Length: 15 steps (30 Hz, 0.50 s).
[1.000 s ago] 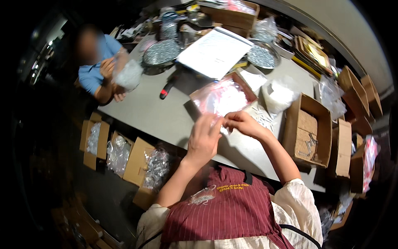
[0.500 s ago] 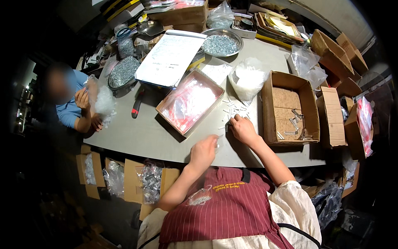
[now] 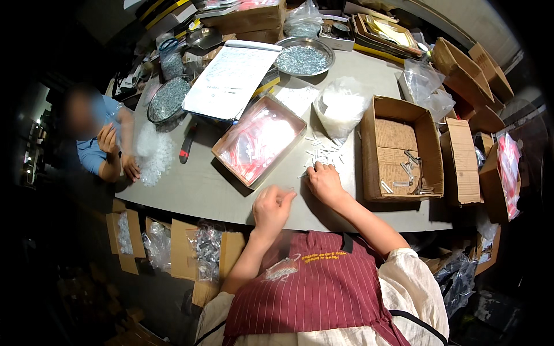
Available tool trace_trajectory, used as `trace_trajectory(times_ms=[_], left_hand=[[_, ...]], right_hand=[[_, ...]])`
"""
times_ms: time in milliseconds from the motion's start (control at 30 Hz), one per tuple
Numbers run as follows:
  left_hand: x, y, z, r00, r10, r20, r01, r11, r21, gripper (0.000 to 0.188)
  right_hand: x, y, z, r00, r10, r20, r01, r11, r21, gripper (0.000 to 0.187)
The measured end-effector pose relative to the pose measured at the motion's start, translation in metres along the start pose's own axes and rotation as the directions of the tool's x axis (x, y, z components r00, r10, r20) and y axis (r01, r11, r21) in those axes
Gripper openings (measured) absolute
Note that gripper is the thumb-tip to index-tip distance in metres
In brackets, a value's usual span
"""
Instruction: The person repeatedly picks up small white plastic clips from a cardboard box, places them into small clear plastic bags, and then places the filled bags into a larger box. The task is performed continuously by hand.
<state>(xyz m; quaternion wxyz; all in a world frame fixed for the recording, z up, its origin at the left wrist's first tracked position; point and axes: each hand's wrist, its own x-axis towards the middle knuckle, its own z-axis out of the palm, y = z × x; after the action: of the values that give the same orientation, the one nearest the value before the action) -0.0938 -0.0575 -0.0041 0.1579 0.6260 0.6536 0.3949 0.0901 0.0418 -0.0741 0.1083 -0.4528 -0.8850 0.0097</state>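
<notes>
A loose scatter of small white tube-like pieces [image 3: 324, 153] lies on the grey table. My right hand [image 3: 325, 184] rests at the near edge of that scatter, fingers bent and pressed together; their tips hide whatever they pinch. To its left, my left hand [image 3: 271, 210] is raised near the table's front edge, curled and slightly blurred. Something faint and clear shows by its thumb, too unclear to name. Beyond the scatter stands an open clear bag of white pieces [image 3: 341, 112]. Left of it, a shallow cardboard box [image 3: 254, 181] holds clear plastic bags with red edges.
An open brown carton [image 3: 369, 173] with several metal pieces stands right. Across the table lie a red-and-black handled tool [image 3: 185, 151], a clipboard of papers [image 3: 231, 78] and metal bowls of small parts [image 3: 306, 57]. At left, a co-worker's hand [image 3: 131, 168] is beside translucent pieces [image 3: 154, 155].
My left hand has drawn left, and the clear film at its fingers shows less. The right hand has shifted slightly left along the scatter. The co-worker's translucent pieces now spread wider on the table.
</notes>
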Motion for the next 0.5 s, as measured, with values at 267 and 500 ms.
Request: trace_trajectory(times_ms=[267,500], left_hand=[[0.0,-0.006,0.01,0.999,-0.021,0.038,0.028,0.983,-0.183,0.017],[0.001,0.015,0.02,0.989,0.012,0.148,-0.016,1.0,0.023,0.02]], right_hand=[[-0.031,0.006,-0.007,0.987,-0.156,0.025,0.157,0.945,-0.286,0.018],[-0.038,0.031,-0.021,0.981,-0.193,0.031,0.195,0.964,-0.18,0.013]])
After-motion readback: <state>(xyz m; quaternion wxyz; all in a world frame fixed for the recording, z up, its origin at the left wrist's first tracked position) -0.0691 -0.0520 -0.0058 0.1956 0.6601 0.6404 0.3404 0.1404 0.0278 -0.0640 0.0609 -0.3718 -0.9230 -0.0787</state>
